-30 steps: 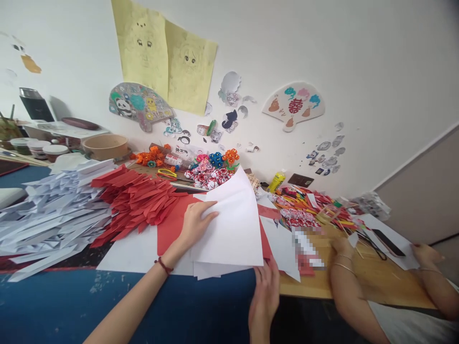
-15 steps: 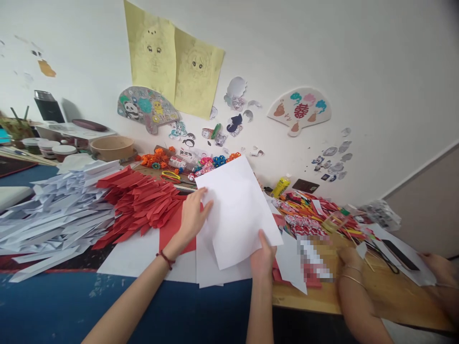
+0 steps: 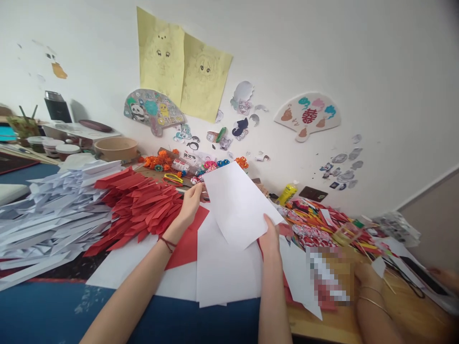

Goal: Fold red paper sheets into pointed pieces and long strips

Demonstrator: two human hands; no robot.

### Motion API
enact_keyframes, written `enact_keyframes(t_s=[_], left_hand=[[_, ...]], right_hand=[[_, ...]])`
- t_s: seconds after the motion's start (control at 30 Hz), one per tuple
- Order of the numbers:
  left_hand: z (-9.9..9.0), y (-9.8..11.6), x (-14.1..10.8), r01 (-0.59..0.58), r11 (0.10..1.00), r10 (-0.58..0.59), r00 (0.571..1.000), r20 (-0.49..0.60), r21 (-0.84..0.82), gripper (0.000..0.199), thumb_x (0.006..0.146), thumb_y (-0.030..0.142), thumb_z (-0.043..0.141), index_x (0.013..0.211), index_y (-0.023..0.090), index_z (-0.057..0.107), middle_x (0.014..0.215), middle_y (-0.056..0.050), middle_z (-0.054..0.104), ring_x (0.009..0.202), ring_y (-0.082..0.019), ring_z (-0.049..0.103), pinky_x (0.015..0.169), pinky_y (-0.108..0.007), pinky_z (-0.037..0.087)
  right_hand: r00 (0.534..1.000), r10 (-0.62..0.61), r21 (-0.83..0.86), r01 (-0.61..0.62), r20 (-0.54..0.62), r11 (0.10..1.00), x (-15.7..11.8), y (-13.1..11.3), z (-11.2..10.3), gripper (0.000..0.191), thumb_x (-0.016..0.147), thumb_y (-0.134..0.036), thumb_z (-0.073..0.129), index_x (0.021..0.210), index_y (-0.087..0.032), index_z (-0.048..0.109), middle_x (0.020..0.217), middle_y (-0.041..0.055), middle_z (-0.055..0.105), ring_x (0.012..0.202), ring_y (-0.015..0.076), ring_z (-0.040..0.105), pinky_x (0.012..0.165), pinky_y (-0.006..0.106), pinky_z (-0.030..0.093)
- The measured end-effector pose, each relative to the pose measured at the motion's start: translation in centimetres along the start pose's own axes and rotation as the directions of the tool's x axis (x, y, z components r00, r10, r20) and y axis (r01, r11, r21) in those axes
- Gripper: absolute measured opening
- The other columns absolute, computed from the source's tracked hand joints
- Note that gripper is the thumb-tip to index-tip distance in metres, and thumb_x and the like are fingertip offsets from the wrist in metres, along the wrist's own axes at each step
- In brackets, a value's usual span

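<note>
Taking the white sheet [image 3: 242, 210] as the middle of my clock, the blue tabletop [image 3: 201, 327] is nearest me at 6. My right hand [image 3: 269, 236] grips the sheet at 4, thumb on top of its edge. My left hand [image 3: 191, 204], at 9, has its fingers drawn narrow at the sheet's left edge; I cannot tell whether they pinch it. The sheet is tilted, over loose white papers [image 3: 229, 282] at 6, with red paper [image 3: 188, 248] at 8. Out at 9 lies a heap of red folded strips [image 3: 141, 208], and beyond it white folded strips [image 3: 60, 215]. At 4, another person's hand [image 3: 366, 274] is above the wooden tabletop [image 3: 319, 327], beside a small white scrap [image 3: 378, 266]. Farther back, a yellow bottle [image 3: 288, 193] leans at 2, and orange flowers [image 3: 158, 161] and a tan bowl [image 3: 116, 150] are at 10. On the wall, yellow drawings [image 3: 206, 88] hang at 11 and a white fan [image 3: 292, 118] at 1.
</note>
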State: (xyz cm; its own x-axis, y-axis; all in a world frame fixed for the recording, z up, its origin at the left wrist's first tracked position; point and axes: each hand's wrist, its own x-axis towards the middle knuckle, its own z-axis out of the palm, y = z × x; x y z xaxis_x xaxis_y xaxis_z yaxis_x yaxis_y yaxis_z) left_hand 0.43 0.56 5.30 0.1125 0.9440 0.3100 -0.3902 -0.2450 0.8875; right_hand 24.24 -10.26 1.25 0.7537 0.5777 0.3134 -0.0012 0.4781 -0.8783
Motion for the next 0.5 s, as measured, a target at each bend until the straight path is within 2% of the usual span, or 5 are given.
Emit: enact_keyframes(t_s=[0.07,0.17,0.33,0.43,0.5], left_hand=[[-0.1,0.2,-0.1,0.051,0.998,-0.048,0.997,0.065,-0.046,0.055,0.086,0.057,0.047,0.113,0.012,0.062,0.1,-0.012,0.069,0.073,-0.017,0.066,0.055,-0.023,0.047],[-0.3,0.0,-0.1,0.05,0.997,-0.042,0.989,0.139,-0.061,0.053,0.082,0.053,0.058,0.117,0.014,0.061,0.108,-0.013,0.067,0.077,-0.016,0.065,0.062,-0.025,0.049],[0.3,-1.2,-0.2,-0.014,1.0,0.011,0.994,0.112,0.028,0.056,0.072,0.043,0.072,0.119,0.018,0.057,0.103,-0.006,0.064,0.066,-0.009,0.058,0.055,-0.021,0.043],[1.1,-1.5,-0.6,0.088,0.991,-0.101,0.987,0.124,0.104,0.064,0.073,0.049,0.07,0.126,0.019,0.051,0.107,-0.008,0.062,0.076,-0.013,0.061,0.056,-0.021,0.042],[1.6,-1.5,-1.1,0.156,0.981,-0.177,0.961,0.212,0.112,0.065,0.076,0.053,0.066,0.129,0.018,0.049,0.112,-0.011,0.063,0.091,-0.019,0.062,0.064,-0.025,0.047]], right_hand=[[0.995,0.098,0.079,-0.1,0.034,0.992,-0.1,-0.2,0.1,0.053,0.076,-0.031,0.064,0.122,-0.007,0.055,0.118,0.0186,0.064,0.102,0.0257,0.065,0.085,0.039,0.053],[0.978,0.197,0.179,-0.206,0.063,0.962,-0.2,-0.8,0.6,0.054,0.075,-0.029,0.066,0.124,-0.01,0.055,0.123,0.0157,0.062,0.109,0.0243,0.062,0.091,0.038,0.05],[0.971,0.231,0.223,-0.24,0.069,0.945,-0.5,-1.3,1.0,0.054,0.074,-0.029,0.069,0.123,-0.011,0.055,0.122,0.0157,0.063,0.108,0.0246,0.062,0.092,0.037,0.05],[0.957,0.287,0.204,-0.29,0.043,0.935,-1.0,-1.4,1.3,0.057,0.074,-0.03,0.07,0.125,-0.012,0.053,0.119,0.0136,0.064,0.106,0.0237,0.063,0.09,0.036,0.051],[0.954,0.291,0.169,-0.299,0.071,0.939,-1.3,-1.4,1.5,0.058,0.076,-0.032,0.068,0.128,-0.012,0.05,0.118,0.0123,0.065,0.106,0.0231,0.063,0.091,0.036,0.051]])
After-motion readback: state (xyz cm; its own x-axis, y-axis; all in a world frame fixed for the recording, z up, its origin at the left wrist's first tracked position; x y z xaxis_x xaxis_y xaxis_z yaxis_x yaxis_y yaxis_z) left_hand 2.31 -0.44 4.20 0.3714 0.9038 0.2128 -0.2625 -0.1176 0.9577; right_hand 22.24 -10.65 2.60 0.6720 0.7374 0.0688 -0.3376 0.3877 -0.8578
